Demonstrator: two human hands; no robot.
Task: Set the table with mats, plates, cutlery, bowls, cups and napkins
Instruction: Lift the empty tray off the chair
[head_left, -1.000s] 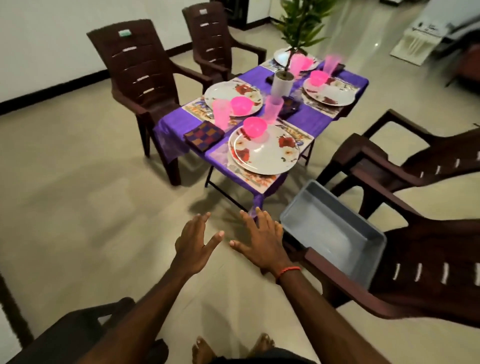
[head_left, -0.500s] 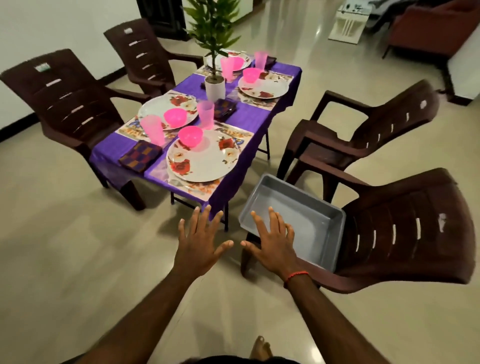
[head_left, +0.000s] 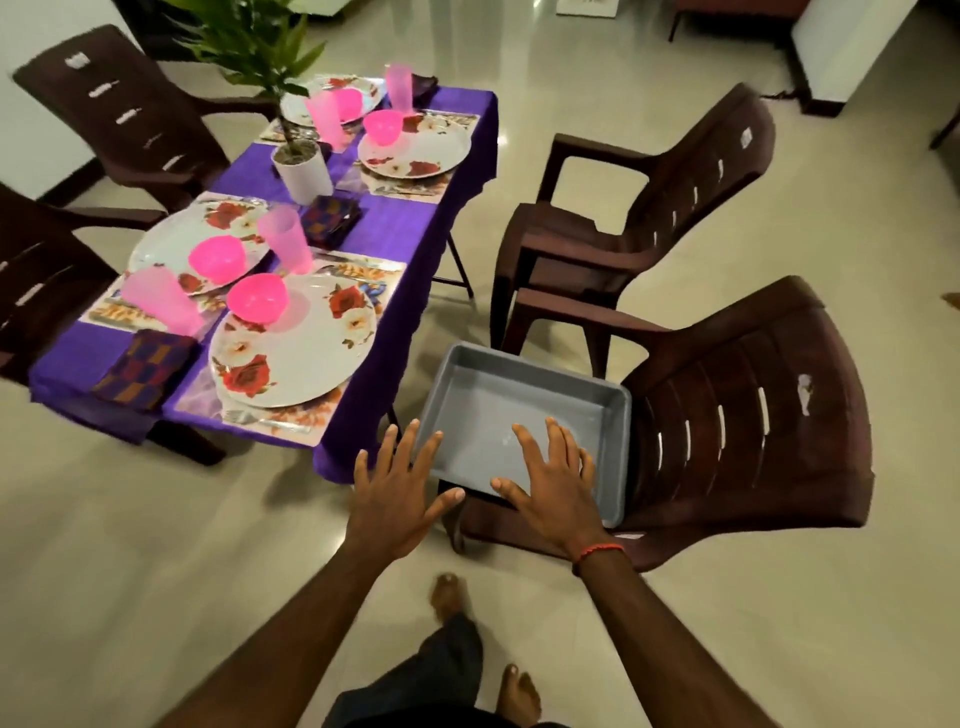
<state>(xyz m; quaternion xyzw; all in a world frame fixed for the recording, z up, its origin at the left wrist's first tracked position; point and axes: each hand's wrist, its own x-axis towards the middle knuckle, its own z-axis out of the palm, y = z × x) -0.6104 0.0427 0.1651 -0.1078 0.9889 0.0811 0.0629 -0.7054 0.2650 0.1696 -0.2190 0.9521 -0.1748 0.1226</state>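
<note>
**A:** What is seen in the head view?

**B:** Both hands are spread, fingers apart, nothing held. The left hand (head_left: 397, 499) is at the near corner of an empty grey tray (head_left: 621, 457), and the right hand (head_left: 550, 493) is over its floor. The tray is set on a chair (head_left: 727, 415) beside the table (head_left: 395, 228), which is laid with plates (head_left: 306, 353).

**A:** How is it best taken?

**B:** Opposite rims should be gripped and the tray kept level. Contact, perhaps, is not yet made.
</note>
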